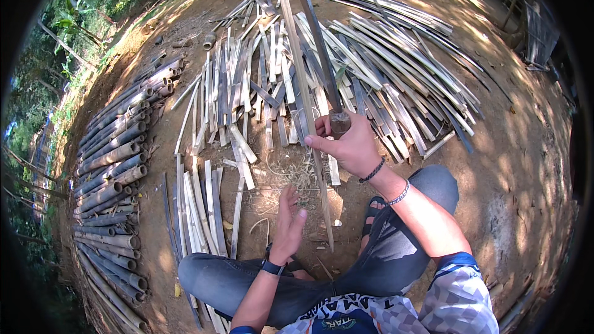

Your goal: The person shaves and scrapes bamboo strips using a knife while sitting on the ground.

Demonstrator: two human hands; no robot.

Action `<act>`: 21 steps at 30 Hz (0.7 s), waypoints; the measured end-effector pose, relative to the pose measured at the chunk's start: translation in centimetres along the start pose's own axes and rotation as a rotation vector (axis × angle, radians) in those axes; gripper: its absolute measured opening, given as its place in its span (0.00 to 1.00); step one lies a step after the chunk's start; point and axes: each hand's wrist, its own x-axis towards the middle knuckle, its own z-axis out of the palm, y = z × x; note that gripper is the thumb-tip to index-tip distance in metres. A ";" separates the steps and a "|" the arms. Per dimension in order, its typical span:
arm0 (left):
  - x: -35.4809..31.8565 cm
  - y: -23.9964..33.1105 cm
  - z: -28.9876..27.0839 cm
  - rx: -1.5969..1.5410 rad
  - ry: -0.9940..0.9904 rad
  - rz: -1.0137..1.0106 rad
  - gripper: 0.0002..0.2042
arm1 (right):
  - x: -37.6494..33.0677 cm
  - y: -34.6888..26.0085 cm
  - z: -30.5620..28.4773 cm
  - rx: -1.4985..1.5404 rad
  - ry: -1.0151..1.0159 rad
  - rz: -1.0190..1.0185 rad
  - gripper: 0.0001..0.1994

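My right hand [356,148] is wrapped round the handle of a machete [318,40], whose long dark blade points away from me. Beside the blade runs a long, thin bamboo strip [322,198], its near end low between my legs and its far end beyond the upper edge of the view. The tips of my right thumb and fingers reach the strip and seem to touch it. My left hand [288,229] is raised to the left of the strip, fingers stretched out, holding nothing. Below it, pale shavings [291,176] litter the ground.
Split bamboo slats [396,102] lie in a wide fanned heap ahead of me. More slats [201,207] lie by my left knee. Dark bamboo poles [114,161] are stacked along the left. I sit with bent legs [229,278] on bare brown earth [513,148].
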 end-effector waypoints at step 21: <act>9.7 8.0 -10.0 -0.770 0.172 0.184 0.43 | -2.7 4.7 6.8 -0.462 -0.296 -0.009 0.29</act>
